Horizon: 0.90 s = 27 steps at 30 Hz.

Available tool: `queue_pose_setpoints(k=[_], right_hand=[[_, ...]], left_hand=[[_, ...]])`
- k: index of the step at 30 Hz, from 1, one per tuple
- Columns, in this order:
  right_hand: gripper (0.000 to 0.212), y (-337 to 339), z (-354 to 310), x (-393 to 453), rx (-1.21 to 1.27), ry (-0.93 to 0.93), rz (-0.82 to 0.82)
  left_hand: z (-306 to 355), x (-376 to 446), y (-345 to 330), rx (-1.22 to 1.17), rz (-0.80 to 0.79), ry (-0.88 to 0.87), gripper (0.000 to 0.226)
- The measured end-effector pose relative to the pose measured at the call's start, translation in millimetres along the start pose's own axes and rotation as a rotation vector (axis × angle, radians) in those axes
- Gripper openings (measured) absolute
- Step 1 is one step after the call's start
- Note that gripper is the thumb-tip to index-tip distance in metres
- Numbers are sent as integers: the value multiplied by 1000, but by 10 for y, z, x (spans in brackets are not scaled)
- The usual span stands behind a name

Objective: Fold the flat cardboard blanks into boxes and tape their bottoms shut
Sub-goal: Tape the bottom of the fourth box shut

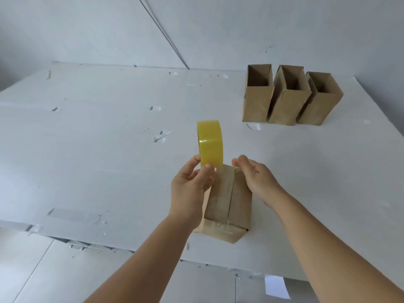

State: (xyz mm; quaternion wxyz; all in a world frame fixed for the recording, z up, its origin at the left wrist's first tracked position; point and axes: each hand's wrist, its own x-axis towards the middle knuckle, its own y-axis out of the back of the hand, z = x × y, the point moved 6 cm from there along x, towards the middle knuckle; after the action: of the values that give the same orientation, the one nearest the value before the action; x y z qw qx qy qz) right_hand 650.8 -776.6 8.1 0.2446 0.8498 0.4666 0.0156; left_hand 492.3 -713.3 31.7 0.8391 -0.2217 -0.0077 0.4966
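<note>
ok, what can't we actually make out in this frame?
Head view only:
- Tape strip off the yellow roll: clear, barely visible; its end is hidden under the right hand.
- Left hand covers the box's left edge.
- Three finished boxes: bottoms face down, taping unseen.

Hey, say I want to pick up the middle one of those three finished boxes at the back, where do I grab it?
Come from above: the middle box stands upright with its top open, and neighbouring boxes crowd both sides. Put your grip on the near wall's top edge, thumb outside, fingers inside, and lift straight up.
</note>
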Motion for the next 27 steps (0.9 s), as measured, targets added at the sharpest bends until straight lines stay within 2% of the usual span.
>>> queue_pose_setpoints(k=[2,6,10,12,15,20,23,27], right_hand=[[78,79,-223,-64,63,106,74],[78,149,-506,-147,207,187,112],[79,274,-596,-128,446,196,50],[94,329,-625,-136,565,194,9],[121,385,-646,-142,597,177,-12],[103,456,-648,-204,696,172,-39],[108,535,-671,-256,664,201,-26],[99,633,-703,-311,618,256,-29]], left_hand=[[73,35,-52,32,-64,-10,19],[213,67,-165,87,-180,-41,20],[402,93,-266,147,-319,-47,22],[493,119,-327,185,-391,-19,22],[581,150,-402,221,-458,31,24],[550,229,-388,265,-451,155,25],[499,255,-374,302,-452,249,43],[488,259,-385,358,-470,313,39]])
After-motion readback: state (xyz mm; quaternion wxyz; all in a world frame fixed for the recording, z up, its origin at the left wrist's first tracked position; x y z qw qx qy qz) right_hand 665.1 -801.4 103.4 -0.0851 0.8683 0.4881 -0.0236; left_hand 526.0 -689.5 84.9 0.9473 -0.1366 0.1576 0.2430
